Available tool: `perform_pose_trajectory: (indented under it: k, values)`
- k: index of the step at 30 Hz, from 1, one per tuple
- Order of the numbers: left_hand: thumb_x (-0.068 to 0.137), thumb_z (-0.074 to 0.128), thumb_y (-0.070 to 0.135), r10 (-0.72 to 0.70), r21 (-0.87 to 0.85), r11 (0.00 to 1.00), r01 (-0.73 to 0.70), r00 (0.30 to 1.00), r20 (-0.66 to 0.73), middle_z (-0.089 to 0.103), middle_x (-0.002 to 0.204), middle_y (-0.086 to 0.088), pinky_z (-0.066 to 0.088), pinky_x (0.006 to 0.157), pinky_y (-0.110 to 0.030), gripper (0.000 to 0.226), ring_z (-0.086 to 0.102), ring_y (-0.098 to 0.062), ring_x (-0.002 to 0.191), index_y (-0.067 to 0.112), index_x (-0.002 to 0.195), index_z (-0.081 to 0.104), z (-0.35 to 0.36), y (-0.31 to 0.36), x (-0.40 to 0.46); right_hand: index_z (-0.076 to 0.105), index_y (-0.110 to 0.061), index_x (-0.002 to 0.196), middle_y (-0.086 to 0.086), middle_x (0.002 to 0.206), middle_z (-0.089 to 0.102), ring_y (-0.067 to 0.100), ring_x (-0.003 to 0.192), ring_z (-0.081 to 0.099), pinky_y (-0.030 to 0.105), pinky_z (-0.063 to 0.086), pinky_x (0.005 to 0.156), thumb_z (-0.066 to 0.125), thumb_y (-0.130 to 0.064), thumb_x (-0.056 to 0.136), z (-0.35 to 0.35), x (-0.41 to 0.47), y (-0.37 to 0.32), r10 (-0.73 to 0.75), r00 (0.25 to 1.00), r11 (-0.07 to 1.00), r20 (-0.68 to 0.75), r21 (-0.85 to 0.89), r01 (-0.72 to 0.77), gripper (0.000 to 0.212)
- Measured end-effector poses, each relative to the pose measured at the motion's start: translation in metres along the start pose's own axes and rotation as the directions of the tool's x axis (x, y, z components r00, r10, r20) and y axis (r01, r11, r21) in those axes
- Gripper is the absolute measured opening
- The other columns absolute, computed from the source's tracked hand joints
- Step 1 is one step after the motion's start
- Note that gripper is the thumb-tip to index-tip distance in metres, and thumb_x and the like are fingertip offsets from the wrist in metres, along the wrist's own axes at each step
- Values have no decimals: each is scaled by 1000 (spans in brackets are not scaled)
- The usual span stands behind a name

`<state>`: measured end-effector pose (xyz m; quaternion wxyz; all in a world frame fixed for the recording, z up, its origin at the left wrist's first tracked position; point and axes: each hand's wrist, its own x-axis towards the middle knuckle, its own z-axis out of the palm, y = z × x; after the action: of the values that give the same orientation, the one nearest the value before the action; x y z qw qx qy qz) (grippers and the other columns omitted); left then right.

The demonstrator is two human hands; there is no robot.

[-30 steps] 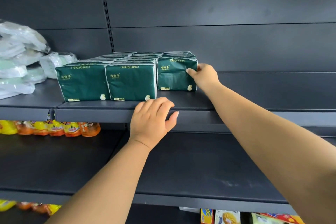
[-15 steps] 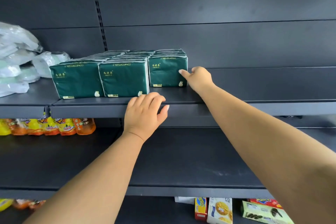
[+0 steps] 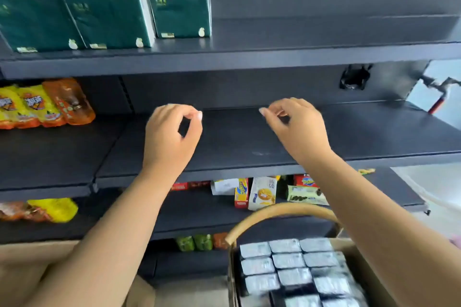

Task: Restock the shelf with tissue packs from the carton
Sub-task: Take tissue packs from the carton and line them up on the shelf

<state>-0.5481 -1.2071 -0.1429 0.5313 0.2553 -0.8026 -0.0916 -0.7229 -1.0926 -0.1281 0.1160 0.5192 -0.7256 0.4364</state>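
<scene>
Dark green tissue packs (image 3: 109, 16) stand in rows at the left of the upper dark shelf (image 3: 274, 57). My left hand (image 3: 169, 137) and my right hand (image 3: 296, 127) hover side by side in front of the bare middle shelf (image 3: 237, 147), well below the packs. Both have loosely curled fingers and hold nothing. At the bottom right a brown carton (image 3: 369, 276) holds several rows of packs with silvery tops (image 3: 289, 266), under my right forearm. The picture is blurred.
Yellow and orange snack bags (image 3: 42, 104) lie at the left of the middle shelf. Boxed snacks (image 3: 264, 192) stand on the lower shelf. A curved tan handle (image 3: 279, 209) arches over the carton. A second brown carton flap (image 3: 32, 264) is at the bottom left.
Both hands left the upper shelf and dropped in front of the middle shelf. My view tilted down, bringing the carton into sight.
</scene>
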Motion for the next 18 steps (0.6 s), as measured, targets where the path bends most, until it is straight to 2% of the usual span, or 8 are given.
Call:
perform_pose_trajectory:
  k: [3, 6, 8, 11, 14, 16, 18]
  values:
    - [84, 46, 26, -26, 21, 1000, 23, 987, 158, 65, 76, 0, 33, 73, -21, 29, 48, -11, 79, 6, 73, 64, 21, 4, -65, 71, -4, 78, 8, 78, 69, 29, 81, 61, 24, 38, 73, 65, -28, 84, 12, -55, 31, 48, 997, 994, 53, -103, -42, 26]
    - [82, 48, 27, -53, 54, 998, 36, 935, 352, 65, 71, -3, 36, 68, -27, 28, 56, -20, 72, 8, 69, 64, 41, 5, -131, 70, -3, 69, 12, 70, 68, 32, 71, 62, 26, 33, 64, 68, -25, 79, 21, -112, 65, 153, 979, 975, 138, -180, -127, 24]
    - [81, 49, 27, -70, 63, 997, 45, 877, 476, 64, 67, -1, 38, 65, -30, 28, 59, -26, 66, 10, 66, 65, 50, 7, -174, 70, -1, 73, 16, 76, 69, 36, 78, 62, 31, 36, 70, 68, -22, 83, 23, -152, 86, 271, 926, 952, 263, -215, -217, 23]
    - [82, 49, 25, -98, 61, 995, 76, 786, 611, 63, 63, -1, 39, 63, -31, 29, 59, -25, 64, 10, 63, 64, 58, 8, -230, 69, -5, 68, 13, 69, 68, 35, 70, 64, 31, 47, 62, 70, -20, 80, 30, -216, 114, 396, 852, 910, 342, -272, -313, 20]
    - [83, 50, 27, -127, 58, 991, 122, 691, 712, 62, 63, 2, 40, 64, -27, 30, 54, -16, 68, 10, 63, 66, 63, 14, -280, 62, -6, 66, 13, 72, 65, 33, 75, 58, 32, 36, 60, 63, -25, 89, 36, -278, 133, 617, 673, 787, 408, -326, -523, 29]
    - [83, 49, 30, -145, 79, 988, 133, 621, 770, 64, 64, 2, 37, 65, -24, 32, 56, -16, 66, 11, 65, 67, 68, 20, -306, 51, -10, 65, 8, 70, 60, 28, 73, 53, 32, 26, 57, 51, -33, 94, 37, -310, 144, 750, 527, 660, 399, -412, -628, 37]
    - [83, 47, 32, -161, 92, 984, 152, 547, 822, 65, 64, 3, 34, 65, -21, 34, 60, -18, 62, 12, 66, 68, 72, 28, -326, 51, -8, 64, 6, 64, 53, 25, 68, 49, 34, 25, 54, 46, -35, 96, 35, -333, 151, 849, 370, 514, 376, -429, -743, 42]
